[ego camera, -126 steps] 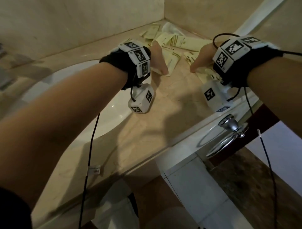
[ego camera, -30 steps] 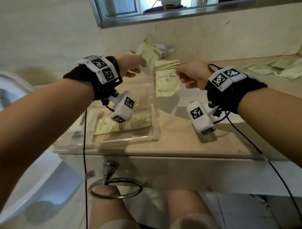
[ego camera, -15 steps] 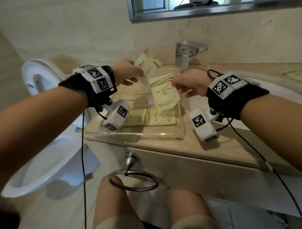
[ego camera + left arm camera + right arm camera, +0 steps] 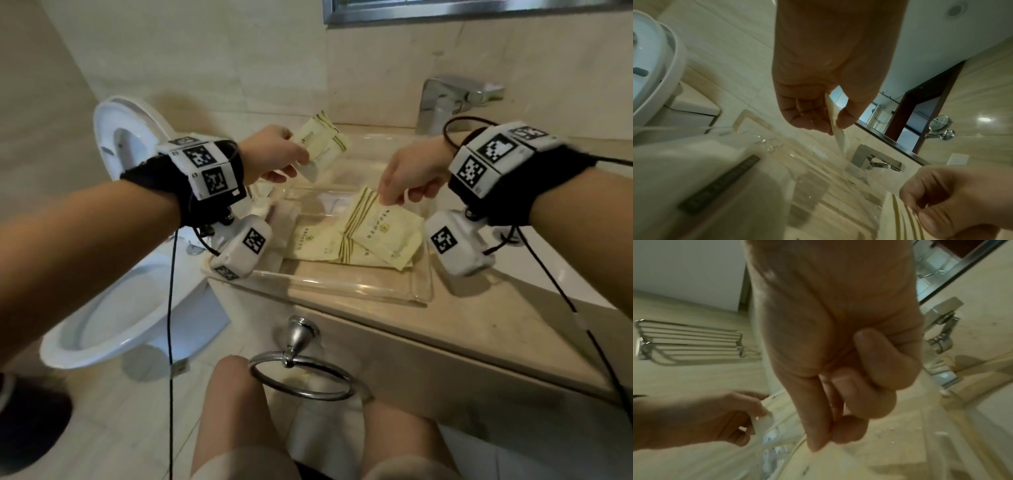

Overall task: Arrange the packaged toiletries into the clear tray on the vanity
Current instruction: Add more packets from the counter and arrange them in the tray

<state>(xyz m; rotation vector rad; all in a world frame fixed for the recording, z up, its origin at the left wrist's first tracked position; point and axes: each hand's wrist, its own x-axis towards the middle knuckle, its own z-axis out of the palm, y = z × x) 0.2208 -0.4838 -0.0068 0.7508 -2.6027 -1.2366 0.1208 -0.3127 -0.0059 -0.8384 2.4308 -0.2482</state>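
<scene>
Since half a second before, my right hand (image 4: 412, 174) had lowered its packet (image 4: 380, 229) onto the one lying in the clear tray (image 4: 346, 286), still pinching its corner. My left hand (image 4: 274, 156) pinched another packet (image 4: 320, 145) above the tray.

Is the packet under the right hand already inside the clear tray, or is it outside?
Inside. The striped packet lies within the clear tray, over another packet; the right hand pinches its top corner.
</scene>
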